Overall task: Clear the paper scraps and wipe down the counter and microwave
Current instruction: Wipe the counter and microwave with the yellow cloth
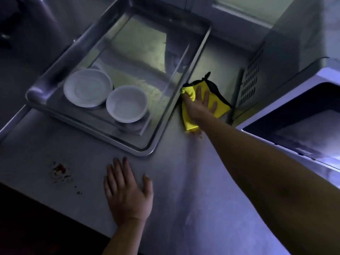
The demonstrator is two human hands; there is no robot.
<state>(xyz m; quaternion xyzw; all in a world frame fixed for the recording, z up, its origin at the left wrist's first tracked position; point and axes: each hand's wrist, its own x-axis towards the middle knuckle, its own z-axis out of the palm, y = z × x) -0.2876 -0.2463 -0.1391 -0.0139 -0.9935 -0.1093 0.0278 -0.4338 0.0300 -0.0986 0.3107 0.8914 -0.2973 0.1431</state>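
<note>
your right hand spread flat, pressing the yellow cloth onto the bench at 3 o'clock of the tray, microwave just past it, your left hand relaxed, palm down at 6 o'clock, red smear at its 9

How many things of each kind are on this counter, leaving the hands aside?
white plate: 1
white bowl: 1
metal tray: 1
yellow cloth: 1
microwave: 1
Total: 5
</note>
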